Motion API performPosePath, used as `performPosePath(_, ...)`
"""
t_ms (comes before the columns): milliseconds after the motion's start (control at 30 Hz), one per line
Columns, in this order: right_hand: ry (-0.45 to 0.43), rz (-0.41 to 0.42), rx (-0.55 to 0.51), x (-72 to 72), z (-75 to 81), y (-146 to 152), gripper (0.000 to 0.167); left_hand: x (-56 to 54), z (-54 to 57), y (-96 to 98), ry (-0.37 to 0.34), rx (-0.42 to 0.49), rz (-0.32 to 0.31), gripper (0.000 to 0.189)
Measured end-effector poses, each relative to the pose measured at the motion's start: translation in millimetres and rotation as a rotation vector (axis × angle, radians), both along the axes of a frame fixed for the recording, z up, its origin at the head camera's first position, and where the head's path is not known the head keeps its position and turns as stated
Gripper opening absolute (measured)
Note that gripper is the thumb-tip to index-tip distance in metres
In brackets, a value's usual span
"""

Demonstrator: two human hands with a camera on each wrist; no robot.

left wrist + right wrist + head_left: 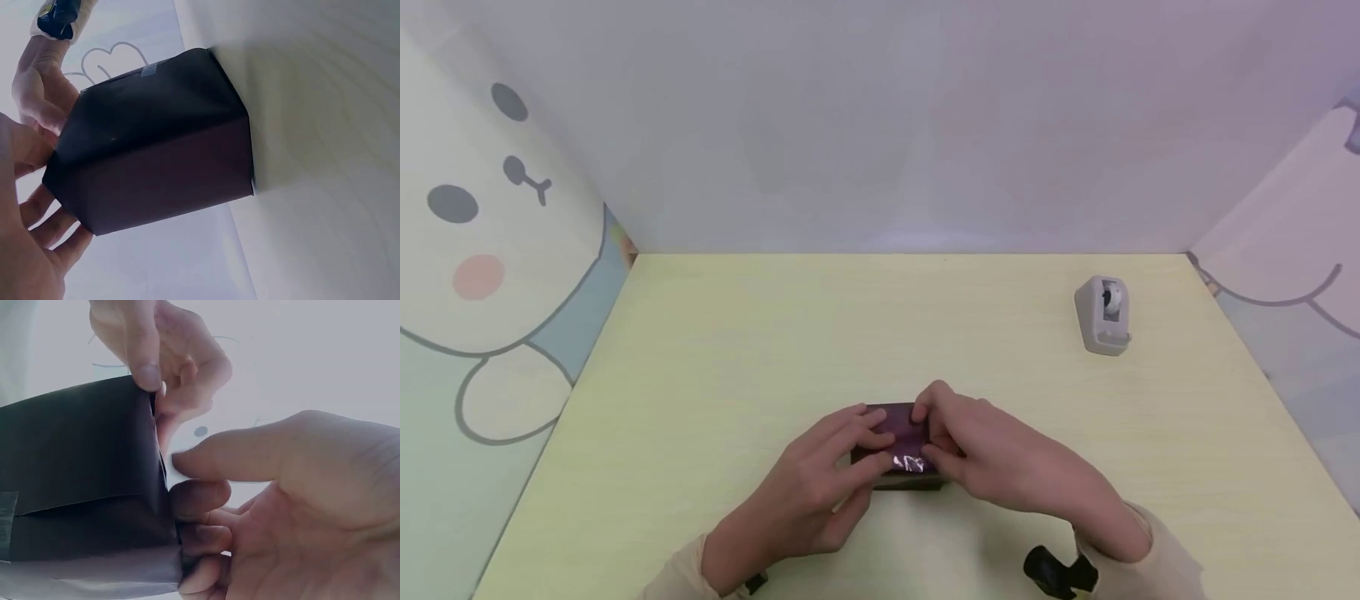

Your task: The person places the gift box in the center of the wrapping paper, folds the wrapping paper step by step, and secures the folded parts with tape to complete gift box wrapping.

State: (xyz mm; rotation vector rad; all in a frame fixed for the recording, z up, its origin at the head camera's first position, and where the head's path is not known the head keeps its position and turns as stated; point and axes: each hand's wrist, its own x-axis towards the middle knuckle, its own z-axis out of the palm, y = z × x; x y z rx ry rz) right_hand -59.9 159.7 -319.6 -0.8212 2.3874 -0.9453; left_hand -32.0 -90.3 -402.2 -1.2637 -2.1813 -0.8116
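A box wrapped in dark purple paper [898, 421] rests on the table in front of me. My left hand [820, 479] holds its upper left part, fingertips over the top and thumb at the near edge. Across from it, my right hand [1000, 458] touches the top face with bent fingers, the thumb apart from them. Seen from the right wrist, the wrapped box [81, 450] has a paper seam along its side, with clear tape [7, 519] over it. A strip of clear tape [149, 70] also shows in the left wrist view.
A grey tape dispenser [1103, 317] with a roll in it stands at the back right of the pale yellow table [775, 333]. A plain pale wall [880, 125] rises behind, and side panels with cartoon drawings flank the table.
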Motion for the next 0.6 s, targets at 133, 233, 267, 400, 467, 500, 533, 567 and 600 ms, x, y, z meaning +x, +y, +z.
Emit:
performPosePath(133, 0.024, -0.003, -0.019, 2.3, -3.6, 0, 0.028, -1.0, 0.6, -2.2, 0.052, -0.033, -0.013, 0.033)
performPosePath(233, 0.066, -0.008, -0.015, 4.8, -6.2, 0, 0.029, -5.1, 3.2, -5.0, 0.159, -0.081, -0.040, 0.031)
performPosePath(267, 0.079, -0.009, -0.011, 5.6, -6.9, 0, 0.028, -6.7, 4.3, -6.3, 0.193, -0.098, -0.049, 0.031)
performPosePath(400, 0.103, -0.007, -0.038, 5.0, -11.8, 5, 0.028, -12.8, 6.4, -9.5, 0.227, -0.106, -0.081, 0.030)
performPosePath(467, 0.119, -0.011, -0.087, 3.3, -17.0, 8, 0.028, -14.4, 5.8, -10.2, 0.157, -0.073, -0.093, 0.028)
performPosePath(500, 0.126, -0.021, -0.119, 2.5, -20.2, 10, 0.029, -15.1, 5.5, -10.5, 0.115, -0.053, -0.099, 0.026)
performPosePath(533, 0.140, -0.029, -0.153, 1.7, -23.7, 13, 0.030, -15.7, 5.3, -10.8, 0.077, -0.033, -0.102, 0.024)
performPosePath(567, 0.164, -0.035, -0.181, 0.9, -27.1, 15, 0.032, -16.4, 5.0, -11.3, 0.045, -0.016, -0.104, 0.021)
performPosePath(600, 0.188, -0.038, -0.203, 0.5, -30.4, 17, 0.035, -17.1, 4.7, -11.5, 0.019, 0.002, -0.108, 0.019)
